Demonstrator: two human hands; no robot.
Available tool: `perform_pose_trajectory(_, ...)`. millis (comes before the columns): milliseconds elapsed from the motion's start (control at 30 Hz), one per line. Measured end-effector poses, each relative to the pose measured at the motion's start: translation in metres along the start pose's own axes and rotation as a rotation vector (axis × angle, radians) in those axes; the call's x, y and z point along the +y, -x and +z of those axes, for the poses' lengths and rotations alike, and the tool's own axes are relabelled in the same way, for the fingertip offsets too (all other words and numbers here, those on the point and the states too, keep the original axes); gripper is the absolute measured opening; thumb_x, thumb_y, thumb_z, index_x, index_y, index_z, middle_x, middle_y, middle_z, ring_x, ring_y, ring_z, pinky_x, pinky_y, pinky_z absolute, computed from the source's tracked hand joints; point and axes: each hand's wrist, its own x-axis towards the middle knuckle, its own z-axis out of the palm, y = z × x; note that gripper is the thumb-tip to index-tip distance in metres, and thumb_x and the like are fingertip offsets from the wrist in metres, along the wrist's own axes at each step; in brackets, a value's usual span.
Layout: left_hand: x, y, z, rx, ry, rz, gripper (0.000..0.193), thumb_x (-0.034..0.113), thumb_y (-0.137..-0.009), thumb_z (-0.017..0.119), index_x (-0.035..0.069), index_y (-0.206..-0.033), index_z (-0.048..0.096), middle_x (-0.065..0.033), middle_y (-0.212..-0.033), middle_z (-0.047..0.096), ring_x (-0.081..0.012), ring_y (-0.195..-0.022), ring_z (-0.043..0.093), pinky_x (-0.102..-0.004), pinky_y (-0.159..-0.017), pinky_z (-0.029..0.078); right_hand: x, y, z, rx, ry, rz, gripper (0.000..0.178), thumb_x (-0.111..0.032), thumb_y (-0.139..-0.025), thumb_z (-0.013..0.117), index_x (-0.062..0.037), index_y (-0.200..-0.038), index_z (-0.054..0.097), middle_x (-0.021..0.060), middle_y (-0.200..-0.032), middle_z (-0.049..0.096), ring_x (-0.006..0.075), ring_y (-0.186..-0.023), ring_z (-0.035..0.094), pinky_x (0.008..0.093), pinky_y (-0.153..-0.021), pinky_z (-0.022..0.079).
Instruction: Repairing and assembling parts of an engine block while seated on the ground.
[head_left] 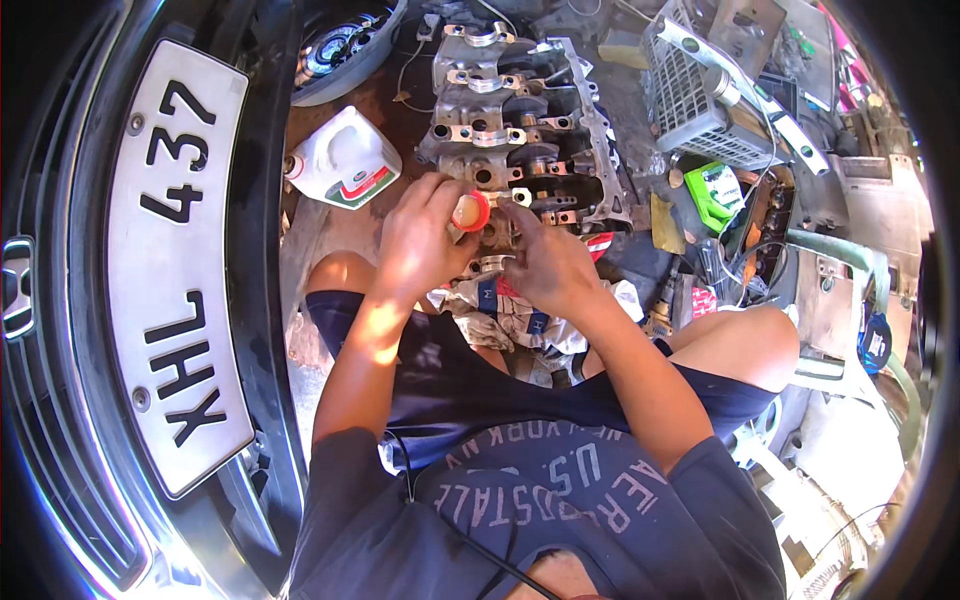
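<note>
Just past both hands sits a grey metal engine block (pixel 520 130). Left hand (pixel 420 240) holds a small red round cap (pixel 471 211) with its fingers. Right hand (pixel 545 262) pinches a curved metal piece (pixel 495 263) near the block.

Engine block (pixel 520 130) ahead of the knees, jug (pixel 345 160) left, basket (pixel 690 110) right.

I am seeing a grimy workshop floor (pixel 345 215) carrying an engine block (pixel 520 130), a white plastic jug (pixel 345 160) lying beside it, crumpled rags (pixel 510 320), a grey basket (pixel 690 105) and a green box (pixel 715 195).
</note>
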Motion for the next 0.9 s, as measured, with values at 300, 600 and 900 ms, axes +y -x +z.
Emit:
perform_pose_trajectory(300, -0.006, -0.027, 0.005, -0.063, -0.043, 0.061, 0.043, 0.009, -0.062, 0.078, 0.003, -0.102, 0.06, -0.0166, -0.103, 0.059, -0.0374, -0.093, 0.06, -0.0411, -0.078, 0.051, 0.024, -0.02, 0.038, 0.232, 0.109, -0.229, 0.015, -0.012, -0.072, 0.058, -0.0064, -0.084, 0.064, 0.016, -0.067, 0.062, 0.0343, -0.067, 0.063, 0.0425, -0.057, 0.05)
perform_pose_trajectory(600, -0.009, -0.027, -0.002, -0.098, -0.075, -0.018, 0.046, 0.01, -0.062, 0.078, 0.003, -0.103, 0.06, -0.0173, -0.107, 0.059, -0.0382, -0.097, 0.059, -0.0413, -0.083, 0.05, 0.012, -0.014, 0.022, 0.02, 0.31, -0.127, 0.059, -0.013, -0.079, 0.052, 0.011, -0.131, 0.039, 0.0191, -0.072, 0.064, 0.036, -0.067, 0.064, 0.0454, -0.06, 0.051)
perform_pose_trajectory(900, -0.012, -0.048, -0.013, 0.0, -0.027, -0.008, 0.039, 0.005, -0.062, 0.076, 0.003, -0.098, 0.061, -0.0143, -0.098, 0.061, -0.0353, -0.091, 0.06, -0.0406, -0.078, 0.05, 0.017, -0.03, 0.023, 0.063, 0.249, -0.172, 0.048, -0.014, -0.081, 0.051, 0.007, -0.124, 0.051, 0.0183, -0.07, 0.064, 0.0365, -0.066, 0.064, 0.0447, -0.061, 0.052)
